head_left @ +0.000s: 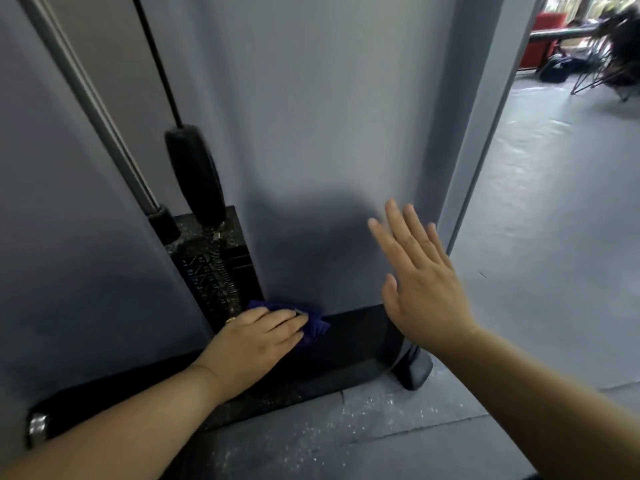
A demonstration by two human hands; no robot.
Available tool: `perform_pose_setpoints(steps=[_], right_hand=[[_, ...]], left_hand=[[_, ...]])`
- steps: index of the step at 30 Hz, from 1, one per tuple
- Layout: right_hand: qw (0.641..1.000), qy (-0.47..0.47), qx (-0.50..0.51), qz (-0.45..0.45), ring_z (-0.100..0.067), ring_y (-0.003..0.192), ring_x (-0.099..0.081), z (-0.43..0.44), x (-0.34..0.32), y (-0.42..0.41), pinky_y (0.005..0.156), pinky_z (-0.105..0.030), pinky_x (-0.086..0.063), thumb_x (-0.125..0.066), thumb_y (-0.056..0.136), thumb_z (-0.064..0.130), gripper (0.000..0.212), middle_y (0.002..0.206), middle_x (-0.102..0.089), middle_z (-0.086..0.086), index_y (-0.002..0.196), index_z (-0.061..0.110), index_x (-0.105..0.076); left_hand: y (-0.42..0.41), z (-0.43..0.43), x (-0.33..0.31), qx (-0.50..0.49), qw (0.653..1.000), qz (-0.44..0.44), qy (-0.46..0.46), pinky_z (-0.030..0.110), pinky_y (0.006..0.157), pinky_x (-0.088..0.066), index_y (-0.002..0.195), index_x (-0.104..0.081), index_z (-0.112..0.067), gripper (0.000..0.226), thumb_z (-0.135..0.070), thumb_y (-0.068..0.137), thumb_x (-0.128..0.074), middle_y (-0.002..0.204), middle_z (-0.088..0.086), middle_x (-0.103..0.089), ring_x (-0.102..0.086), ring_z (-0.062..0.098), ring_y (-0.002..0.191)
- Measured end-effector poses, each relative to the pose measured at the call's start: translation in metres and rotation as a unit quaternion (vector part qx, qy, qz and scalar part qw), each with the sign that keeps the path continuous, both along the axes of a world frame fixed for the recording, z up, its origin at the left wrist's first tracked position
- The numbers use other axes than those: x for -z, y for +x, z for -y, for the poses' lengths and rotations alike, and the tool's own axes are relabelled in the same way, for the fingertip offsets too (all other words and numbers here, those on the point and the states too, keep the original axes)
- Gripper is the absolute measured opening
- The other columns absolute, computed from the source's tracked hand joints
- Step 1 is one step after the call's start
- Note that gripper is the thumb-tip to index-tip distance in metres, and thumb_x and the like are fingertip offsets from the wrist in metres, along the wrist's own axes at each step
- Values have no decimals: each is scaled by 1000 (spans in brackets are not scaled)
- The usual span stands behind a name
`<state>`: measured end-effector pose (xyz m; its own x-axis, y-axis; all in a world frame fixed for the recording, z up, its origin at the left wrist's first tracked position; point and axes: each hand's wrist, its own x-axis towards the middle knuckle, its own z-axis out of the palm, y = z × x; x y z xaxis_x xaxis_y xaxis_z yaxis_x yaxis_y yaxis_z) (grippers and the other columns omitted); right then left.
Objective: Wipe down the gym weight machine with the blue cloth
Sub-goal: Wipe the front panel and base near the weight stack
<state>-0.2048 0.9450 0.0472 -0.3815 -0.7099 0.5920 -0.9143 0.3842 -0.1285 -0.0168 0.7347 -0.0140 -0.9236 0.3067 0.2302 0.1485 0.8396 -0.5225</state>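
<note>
The weight machine fills the view: a tall grey shroud panel [311,133], a black weight stack [214,268] with cable and chrome guide rod to its left, and a black base bar [356,337] along the floor. My left hand [252,341] presses the blue cloth [313,329] flat onto the base bar, right at the foot of the grey panel beside the weight stack. Most of the cloth is hidden under the fingers. My right hand [419,275] is raised in front of the panel's lower right, fingers straight and spread, holding nothing.
A black rubber foot [414,368] ends the base bar at the right. Grey rubber floor [554,237] with white specks extends right and toward me. Far back right stand a red seat [540,39], a bag and a wire-legged chair [599,74].
</note>
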Motion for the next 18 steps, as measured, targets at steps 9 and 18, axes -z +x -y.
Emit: perform_pose_setpoints(steps=[9, 18], right_hand=[[997, 68, 1, 40, -14, 150, 14, 6, -3, 7, 120, -30, 10, -59, 82, 2, 97, 162, 16, 6, 156, 26, -2], [987, 95, -80, 103, -2, 144, 26, -1, -12, 23, 118, -30, 10, -52, 94, 12, 85, 157, 19, 18, 152, 39, 4]], left_hand=[[3, -2, -38, -22, 986, -125, 106, 38, 92, -38, 117, -71, -18, 41, -7, 86, -45, 129, 7, -64, -50, 25, 117], [-22, -30, -89, -21, 958, -129, 257, 28, 94, -49, 122, -66, -11, 61, -3, 65, -86, 119, 9, -59, -53, 22, 106]])
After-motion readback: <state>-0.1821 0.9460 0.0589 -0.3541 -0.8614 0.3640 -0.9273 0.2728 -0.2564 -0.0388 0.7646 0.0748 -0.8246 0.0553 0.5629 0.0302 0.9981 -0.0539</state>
